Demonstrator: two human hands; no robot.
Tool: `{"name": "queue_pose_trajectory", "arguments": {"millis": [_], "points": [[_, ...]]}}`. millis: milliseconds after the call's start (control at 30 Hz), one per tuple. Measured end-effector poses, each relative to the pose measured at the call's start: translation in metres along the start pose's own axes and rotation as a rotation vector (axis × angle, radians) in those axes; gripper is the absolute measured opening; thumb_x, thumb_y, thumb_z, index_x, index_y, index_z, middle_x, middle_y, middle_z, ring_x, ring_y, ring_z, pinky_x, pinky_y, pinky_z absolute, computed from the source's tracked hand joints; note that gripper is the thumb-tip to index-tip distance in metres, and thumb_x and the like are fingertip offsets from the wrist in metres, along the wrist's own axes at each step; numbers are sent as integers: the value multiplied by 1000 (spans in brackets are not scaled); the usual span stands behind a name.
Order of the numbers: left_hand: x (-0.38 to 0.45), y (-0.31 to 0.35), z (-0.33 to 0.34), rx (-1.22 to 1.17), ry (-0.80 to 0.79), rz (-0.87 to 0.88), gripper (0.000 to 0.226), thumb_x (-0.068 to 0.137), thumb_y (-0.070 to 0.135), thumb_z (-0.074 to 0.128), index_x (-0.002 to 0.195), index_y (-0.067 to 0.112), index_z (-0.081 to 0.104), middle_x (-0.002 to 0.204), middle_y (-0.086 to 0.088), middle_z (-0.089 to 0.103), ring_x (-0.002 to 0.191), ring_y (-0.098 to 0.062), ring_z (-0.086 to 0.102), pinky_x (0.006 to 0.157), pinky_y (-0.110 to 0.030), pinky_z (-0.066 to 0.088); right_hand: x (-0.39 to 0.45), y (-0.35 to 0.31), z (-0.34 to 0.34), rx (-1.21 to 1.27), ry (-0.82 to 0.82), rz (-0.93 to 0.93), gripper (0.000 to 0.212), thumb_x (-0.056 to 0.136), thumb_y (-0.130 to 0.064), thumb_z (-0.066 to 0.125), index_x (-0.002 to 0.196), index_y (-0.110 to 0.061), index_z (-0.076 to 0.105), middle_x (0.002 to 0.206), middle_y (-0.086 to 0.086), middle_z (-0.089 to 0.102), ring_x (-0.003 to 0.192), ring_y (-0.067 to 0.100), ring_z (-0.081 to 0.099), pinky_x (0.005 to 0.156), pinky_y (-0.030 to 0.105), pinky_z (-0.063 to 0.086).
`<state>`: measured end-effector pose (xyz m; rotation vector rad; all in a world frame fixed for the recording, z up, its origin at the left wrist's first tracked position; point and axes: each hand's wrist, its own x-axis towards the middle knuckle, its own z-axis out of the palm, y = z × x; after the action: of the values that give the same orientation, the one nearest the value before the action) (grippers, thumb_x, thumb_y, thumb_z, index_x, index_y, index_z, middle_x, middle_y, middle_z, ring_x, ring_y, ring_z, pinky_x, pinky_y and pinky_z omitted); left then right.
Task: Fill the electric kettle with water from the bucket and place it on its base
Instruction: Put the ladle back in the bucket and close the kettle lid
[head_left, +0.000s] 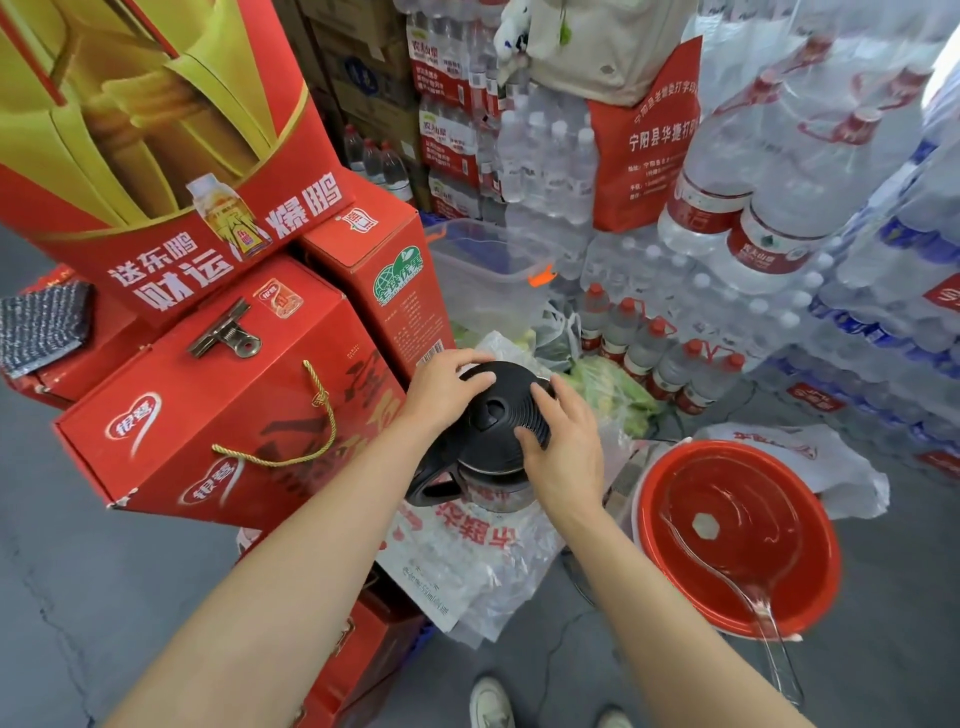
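**Both hands on the kettle lid, bucket waiting alongside**

Fingers of the left hand (451, 382) drape over the far-left edge of the black ribbed lid (506, 410), while the right hand (563, 441) presses its spread fingertips onto the near-right side. Neither hand is closed into a fist; both curl loosely around the lid's rim, gripping it from opposite sides, which looks like a hold for seating the lid or working it off. Which of the two it is cannot be told.

Directly beneath the fingers sits the electric kettle (483, 475), its dark handle (428, 480) jutting toward the person, just below the left wrist. It stands on crinkled plastic bags (467, 561); no base is visible under it.

Right of the right hand, near but apart, the red bucket (691, 566) holds water, with a clear ladle (748, 597) resting in it, handle over the near rim, handy for scooping. Left of the left hand stand red gift boxes (228, 410).
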<state>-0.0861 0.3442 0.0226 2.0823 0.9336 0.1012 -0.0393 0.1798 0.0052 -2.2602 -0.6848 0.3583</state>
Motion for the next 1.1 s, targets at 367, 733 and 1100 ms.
{"name": "queue_pose_trajectory", "arguments": {"millis": [367,733,1100], "points": [[20,1,7,-126,-76,-270,44,81,15,80,123,23,72,135,2,65,122,-17,59,109,-31,41,10,12,-4,802,-246,462,64,97,-15,57,152,-33,30,153,-5,43,129,14,49,109,40,42],[44,0,13,-226,-60,-460,42,69,3,86,104,25,79,130,-4,68,114,-26,63,102,-36,50,29,16,-3,1023,-148,730,54,88,8,60,133,-20,62,125,-5,67,112,17,62,88,32,52],[-27,-22,11,-110,118,-83,39,99,30,57,138,23,60,141,6,59,132,-14,51,100,-20,35,12,17,-1,572,-76,297,68,89,-16,70,150,-24,40,145,-3,52,129,13,53,109,36,43]]}}
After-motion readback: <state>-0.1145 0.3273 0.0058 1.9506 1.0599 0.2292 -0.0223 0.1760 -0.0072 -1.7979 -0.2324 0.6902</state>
